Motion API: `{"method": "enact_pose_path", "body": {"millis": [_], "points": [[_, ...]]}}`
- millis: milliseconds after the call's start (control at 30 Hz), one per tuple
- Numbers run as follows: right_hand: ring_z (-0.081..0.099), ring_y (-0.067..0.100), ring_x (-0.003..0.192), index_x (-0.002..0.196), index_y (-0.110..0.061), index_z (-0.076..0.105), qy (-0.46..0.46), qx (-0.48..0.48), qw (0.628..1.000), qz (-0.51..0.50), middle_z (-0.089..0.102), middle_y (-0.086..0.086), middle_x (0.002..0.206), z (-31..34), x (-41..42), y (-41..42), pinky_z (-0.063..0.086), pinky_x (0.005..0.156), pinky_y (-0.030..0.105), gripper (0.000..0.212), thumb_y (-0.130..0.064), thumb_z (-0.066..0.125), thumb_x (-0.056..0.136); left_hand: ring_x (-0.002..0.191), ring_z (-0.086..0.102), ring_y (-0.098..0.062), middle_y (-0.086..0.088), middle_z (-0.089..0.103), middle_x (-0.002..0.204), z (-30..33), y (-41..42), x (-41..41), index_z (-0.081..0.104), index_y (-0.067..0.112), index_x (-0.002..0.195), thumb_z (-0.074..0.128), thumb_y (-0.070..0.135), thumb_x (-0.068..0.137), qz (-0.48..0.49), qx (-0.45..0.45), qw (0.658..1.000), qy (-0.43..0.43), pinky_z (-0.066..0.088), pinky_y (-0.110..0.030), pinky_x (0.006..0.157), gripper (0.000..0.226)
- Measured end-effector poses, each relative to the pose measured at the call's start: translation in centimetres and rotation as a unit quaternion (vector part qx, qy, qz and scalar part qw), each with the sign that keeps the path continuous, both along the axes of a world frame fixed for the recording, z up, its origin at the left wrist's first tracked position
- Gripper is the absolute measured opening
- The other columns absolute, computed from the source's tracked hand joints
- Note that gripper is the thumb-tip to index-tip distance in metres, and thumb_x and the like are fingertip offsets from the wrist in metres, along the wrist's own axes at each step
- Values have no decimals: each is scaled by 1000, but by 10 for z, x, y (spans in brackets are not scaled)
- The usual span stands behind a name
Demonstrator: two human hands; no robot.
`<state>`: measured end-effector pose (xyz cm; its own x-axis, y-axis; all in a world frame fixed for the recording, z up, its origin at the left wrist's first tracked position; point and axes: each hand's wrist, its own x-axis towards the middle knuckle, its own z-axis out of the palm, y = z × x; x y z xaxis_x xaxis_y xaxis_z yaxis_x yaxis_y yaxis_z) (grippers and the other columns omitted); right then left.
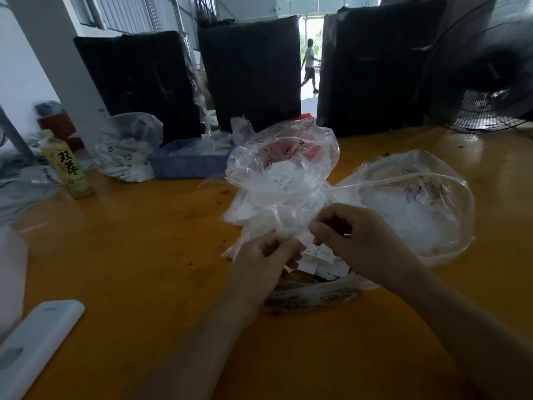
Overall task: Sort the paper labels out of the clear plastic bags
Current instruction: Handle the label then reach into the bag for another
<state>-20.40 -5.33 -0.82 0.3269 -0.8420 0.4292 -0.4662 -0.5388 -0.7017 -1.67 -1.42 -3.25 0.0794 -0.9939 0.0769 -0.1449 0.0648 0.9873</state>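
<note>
We have both hands on one clear bag (281,180) at worktop (138,255) centre; its long axis stands roughly upright, mouth end down at our fingers. Left hand (266,262) and right hand (350,236) fingers each pinch the bag's lower edge. Paper labels (320,259) pile just below, too many to count. Second clear bag (415,203) lies open beside on the right.

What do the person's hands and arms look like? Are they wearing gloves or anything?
No gloves. The left hand and right hand are both bare, and so are the forearms, right down to the edge of the picture. No sleeves, watch, bracelets or rings can be seen. The fingernails look short and plain.
</note>
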Motion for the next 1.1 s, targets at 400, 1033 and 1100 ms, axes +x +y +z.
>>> {"method": "enact_pose_path", "body": {"millis": [400,1033,1100], "points": [[59,11,94,111,-27,68,290,-115,947,-72,68,-7,104,-17,4,-6,45,76,23,19,-30,50,105,97,80,-23,-10,81,105,-6,-6,5,69,2,110,69,-2,96,9,19,976,215,61,-19,69,15],[53,-6,72,86,-36,73,222,-8,970,-96,63,-20,83,-12,0,-10,33,58,9,6,-38,73,92,100,79,-29,-17,80,108,-8,-10,5,75,3,112,70,8,95,24,30,956,289,62,-22,72,18],[55,-4,71,89,-39,78,241,12,967,-86,61,-22,78,-12,0,-10,34,56,11,9,-48,75,88,99,79,-28,-19,80,108,-6,-10,5,75,1,111,70,5,93,27,34,951,306,62,-20,72,19]]}}
